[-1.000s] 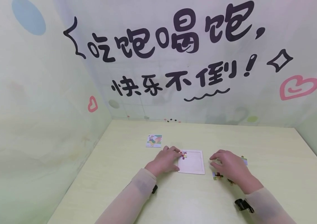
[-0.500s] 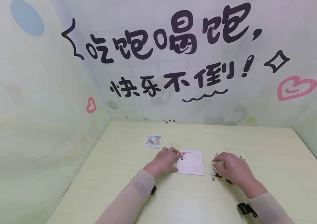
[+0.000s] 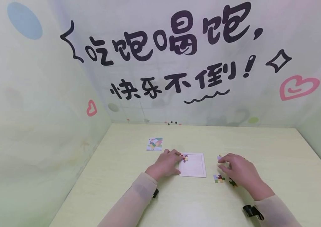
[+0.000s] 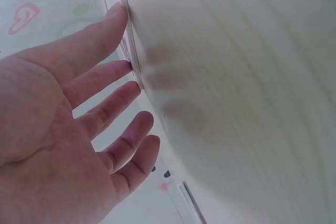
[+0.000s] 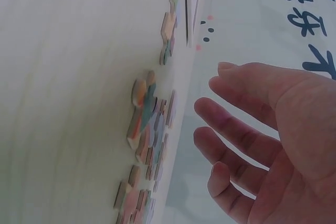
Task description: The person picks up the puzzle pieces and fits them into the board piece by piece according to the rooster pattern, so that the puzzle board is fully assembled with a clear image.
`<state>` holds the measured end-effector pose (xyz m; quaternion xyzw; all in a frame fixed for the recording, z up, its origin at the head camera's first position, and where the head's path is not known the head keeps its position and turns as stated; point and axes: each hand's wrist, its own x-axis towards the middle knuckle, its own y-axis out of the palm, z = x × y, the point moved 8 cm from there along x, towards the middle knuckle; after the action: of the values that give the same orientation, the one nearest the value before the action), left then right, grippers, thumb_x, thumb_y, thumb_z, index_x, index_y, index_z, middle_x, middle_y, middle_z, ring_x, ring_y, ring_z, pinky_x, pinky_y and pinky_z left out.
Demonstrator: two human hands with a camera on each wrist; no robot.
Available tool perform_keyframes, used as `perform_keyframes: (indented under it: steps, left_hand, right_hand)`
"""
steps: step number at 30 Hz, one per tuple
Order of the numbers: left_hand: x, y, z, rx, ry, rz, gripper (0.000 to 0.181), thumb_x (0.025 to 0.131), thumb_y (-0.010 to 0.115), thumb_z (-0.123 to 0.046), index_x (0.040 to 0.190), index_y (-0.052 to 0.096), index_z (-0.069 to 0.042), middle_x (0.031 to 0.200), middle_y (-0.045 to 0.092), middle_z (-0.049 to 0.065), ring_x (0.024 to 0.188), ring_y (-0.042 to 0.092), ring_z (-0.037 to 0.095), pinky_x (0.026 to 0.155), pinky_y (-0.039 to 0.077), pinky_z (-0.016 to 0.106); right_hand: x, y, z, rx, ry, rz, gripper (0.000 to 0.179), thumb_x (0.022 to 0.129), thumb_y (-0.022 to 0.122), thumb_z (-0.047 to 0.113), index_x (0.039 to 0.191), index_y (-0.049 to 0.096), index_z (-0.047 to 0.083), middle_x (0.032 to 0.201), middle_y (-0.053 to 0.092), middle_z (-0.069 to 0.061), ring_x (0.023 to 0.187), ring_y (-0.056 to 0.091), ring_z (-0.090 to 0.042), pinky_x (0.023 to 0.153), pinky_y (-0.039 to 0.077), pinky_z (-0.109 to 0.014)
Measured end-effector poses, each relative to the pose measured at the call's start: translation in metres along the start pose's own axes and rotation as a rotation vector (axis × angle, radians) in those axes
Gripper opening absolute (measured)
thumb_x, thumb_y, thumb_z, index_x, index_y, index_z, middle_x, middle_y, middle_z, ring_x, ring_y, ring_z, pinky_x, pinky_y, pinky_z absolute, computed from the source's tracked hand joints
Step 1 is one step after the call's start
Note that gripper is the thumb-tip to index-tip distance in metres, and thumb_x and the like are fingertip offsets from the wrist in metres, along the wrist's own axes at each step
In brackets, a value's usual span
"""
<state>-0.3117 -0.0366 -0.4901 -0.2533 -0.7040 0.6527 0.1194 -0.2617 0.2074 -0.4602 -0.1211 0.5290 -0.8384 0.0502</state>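
Note:
A white square puzzle tray (image 3: 195, 167) lies on the table, with one colourful jigsaw piece (image 3: 185, 158) in its far left corner. My left hand (image 3: 163, 164) rests along the tray's left side, thumb near its front corner and fingers reaching the far part. In the left wrist view, the thumb (image 4: 113, 27) and nearest fingertips touch the tray's edge; the others extend loosely. Over loose jigsaw pieces right of the tray hovers my right hand (image 3: 242, 171), fingers relaxed and apart with nothing between them. The right wrist view shows several pieces (image 5: 149, 124) below it.
Behind and left of the tray lies a square card (image 3: 154, 144) with a cartoon animal picture. Loose pieces (image 3: 218, 178) lie in front of the right hand, some partly hidden. A printed wall (image 3: 137, 113) closes off the table's back.
My right hand has shifted rightward, away from the tray, uncovering more of the loose pieces. The left hand stays at the tray's left side. The head view has shifted slightly.

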Motion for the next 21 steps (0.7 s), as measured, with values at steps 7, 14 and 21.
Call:
perform_keyframes:
  steps: [7,14,21]
  left_hand:
    - [-0.0013,-0.0011,-0.0010,-0.001,-0.003,0.001,0.074,0.084,0.084,-0.042,0.150,0.056,-0.023,0.154,0.052,-0.005,0.131,0.049,0.026,0.101,0.048,0.041]
    - [-0.0030,-0.0041,-0.0007,-0.007,-0.006,-0.001,0.074,0.084,0.084,-0.041,0.150,0.056,-0.023,0.154,0.052,-0.004,0.130,0.049,0.026,0.101,0.049,0.041]
    - [-0.0032,-0.0033,-0.0024,0.000,0.013,-0.012,0.073,0.084,0.085,-0.041,0.149,0.057,-0.022,0.153,0.053,-0.004,0.129,0.050,0.027,0.100,0.049,0.041]
  right_hand:
    - [-0.0017,-0.0014,-0.0042,0.007,0.025,0.003,0.017,0.092,0.077,0.024,0.108,0.080,0.018,0.113,0.075,-0.001,0.077,0.058,-0.007,0.060,0.046,-0.029]
    - [-0.0011,-0.0037,-0.0057,0.013,0.034,-0.001,0.016,0.092,0.077,0.025,0.107,0.080,0.020,0.111,0.074,0.002,0.080,0.060,-0.009,0.061,0.046,-0.031]
    - [-0.0035,-0.0043,-0.0075,0.002,0.037,0.009,0.013,0.093,0.076,0.026,0.105,0.080,0.021,0.110,0.074,0.002,0.079,0.059,-0.009,0.059,0.046,-0.030]
